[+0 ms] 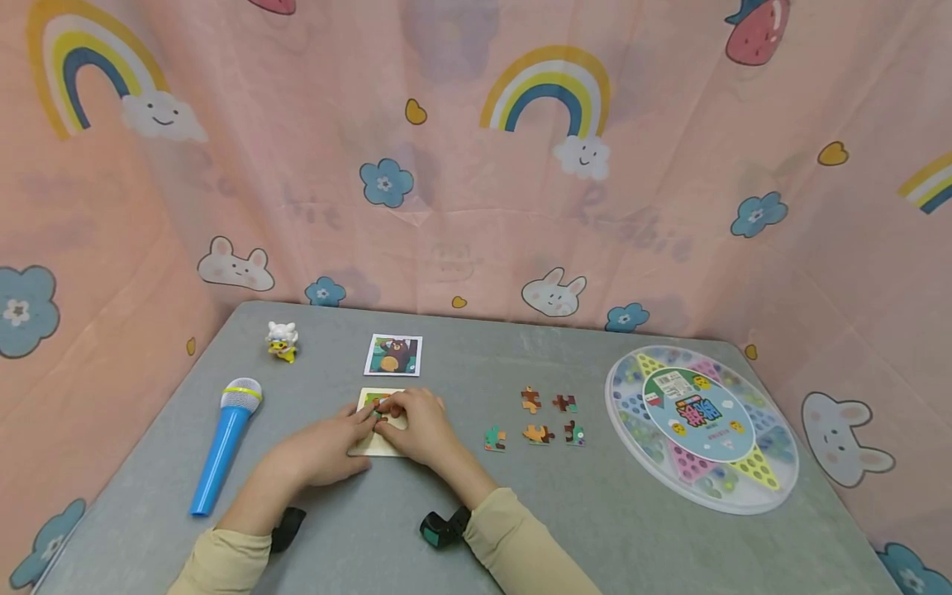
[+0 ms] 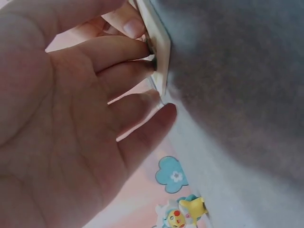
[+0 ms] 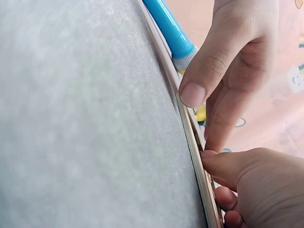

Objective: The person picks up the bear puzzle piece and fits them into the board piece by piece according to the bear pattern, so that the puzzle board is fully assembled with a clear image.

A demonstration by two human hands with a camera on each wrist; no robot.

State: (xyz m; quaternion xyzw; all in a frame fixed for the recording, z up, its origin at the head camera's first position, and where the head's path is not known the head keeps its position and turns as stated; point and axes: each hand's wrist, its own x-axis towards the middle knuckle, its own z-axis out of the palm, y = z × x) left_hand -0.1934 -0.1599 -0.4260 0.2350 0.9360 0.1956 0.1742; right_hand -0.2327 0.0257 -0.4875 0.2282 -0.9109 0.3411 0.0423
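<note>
A small square wooden puzzle board (image 1: 379,446) lies on the grey table under both hands. On it, a green and reddish-brown jigsaw piece (image 1: 377,416) shows between the fingertips. My left hand (image 1: 330,450) reaches across from the left; its fingers (image 2: 126,78) are mostly straight, with tips against the board, and its thumb stays apart. My right hand (image 1: 421,426) has bent fingers and thumb around the piece at the board's surface; the exact contact is partly hidden. Several loose jigsaw pieces (image 1: 537,435) lie to the right. Behind the board lies a bear picture card (image 1: 394,355).
A blue toy microphone (image 1: 219,454) lies on the left, with a small yellow and white figurine (image 1: 283,343) behind it. A round Chinese checkers board (image 1: 625,413) takes up the right side. A pink patterned cloth (image 1: 476,223) hangs along the table's back and sides.
</note>
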